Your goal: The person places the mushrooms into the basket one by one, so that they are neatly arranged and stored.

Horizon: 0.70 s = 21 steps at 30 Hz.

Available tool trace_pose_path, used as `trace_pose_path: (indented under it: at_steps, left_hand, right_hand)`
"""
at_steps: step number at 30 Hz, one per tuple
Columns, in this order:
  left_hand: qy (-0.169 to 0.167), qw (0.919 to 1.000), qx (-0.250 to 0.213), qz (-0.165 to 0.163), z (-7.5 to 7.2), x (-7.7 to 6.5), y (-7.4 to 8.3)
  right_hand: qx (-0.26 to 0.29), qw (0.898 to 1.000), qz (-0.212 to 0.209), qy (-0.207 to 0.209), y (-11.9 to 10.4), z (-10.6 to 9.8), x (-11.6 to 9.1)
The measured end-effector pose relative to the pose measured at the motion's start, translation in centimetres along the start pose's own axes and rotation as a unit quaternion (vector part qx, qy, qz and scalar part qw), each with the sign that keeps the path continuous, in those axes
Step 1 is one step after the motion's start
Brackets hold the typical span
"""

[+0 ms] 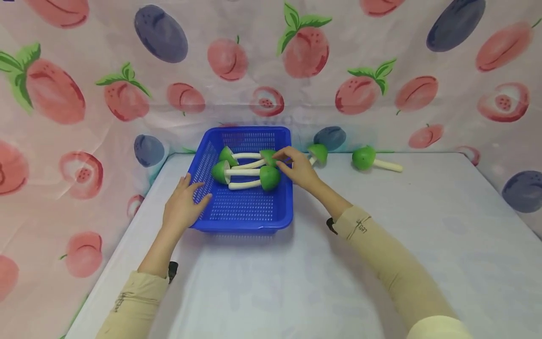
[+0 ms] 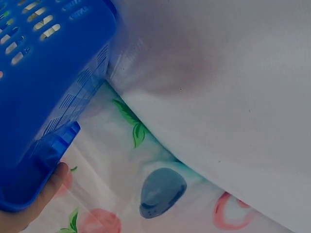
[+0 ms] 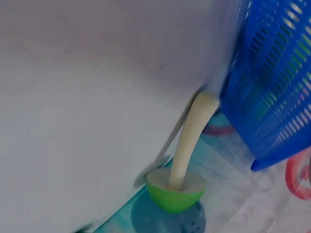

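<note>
Several green-capped mushrooms with white stems, toy-like in look, lie in the blue plastic basket [image 1: 241,225]. At the right rim, my right hand [image 1: 300,169] reaches over and pinches the edge of one mushroom's green cap [image 1: 267,156] with thumb and forefinger. My left hand [image 1: 182,205] holds the basket's left rim, thumb and forefinger over the inside. In the left wrist view, one finger [image 2: 56,182] lies along the rim's outer side. The right hand is out of sight in its own wrist view.
Just right of the basket, another mushroom [image 3: 189,141] lies on the white table [image 1: 381,263], its stem end close by the basket wall. Farther right lies one more mushroom [image 1: 365,158]. A fruit-patterned cloth [image 1: 262,56] hangs behind the table and along its left side.
</note>
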State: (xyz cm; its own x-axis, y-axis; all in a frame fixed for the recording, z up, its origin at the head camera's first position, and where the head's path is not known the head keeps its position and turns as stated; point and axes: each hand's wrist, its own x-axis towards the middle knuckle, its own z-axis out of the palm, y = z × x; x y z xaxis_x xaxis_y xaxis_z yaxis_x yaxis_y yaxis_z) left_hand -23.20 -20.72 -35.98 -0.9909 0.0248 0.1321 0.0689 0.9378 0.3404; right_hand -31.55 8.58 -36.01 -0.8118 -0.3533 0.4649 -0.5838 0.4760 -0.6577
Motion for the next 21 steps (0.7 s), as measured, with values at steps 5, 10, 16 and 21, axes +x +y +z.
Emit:
trace_pose_path:
  at_steps: [5, 10, 16, 21]
  left_hand:
    - [0.006, 1.0000, -0.002, 0.006, 0.1, 0.2, 0.2]
    - [-0.002, 1.0000, -0.005, 0.006, 0.1, 0.1, 0.4]
    - [0.003, 1.0000, 0.000, -0.004, -0.2, -0.1, 0.2]
    - [0.002, 1.0000, -0.006, 0.000, -0.1, -0.1, -0.1]
  right_hand:
    - [-0.012, 1.000, 0.010, 0.022, 1.0, -2.7, -1.4]
    - [-0.037, 0.996, 0.056, 0.064, 2.6, -5.2, -3.3]
    - [-0.059, 0.992, 0.084, 0.079, 3.7, -7.4, -4.3]
    - [-0.089, 0.986, 0.096, 0.100, 4.8, -9.8, -5.2]
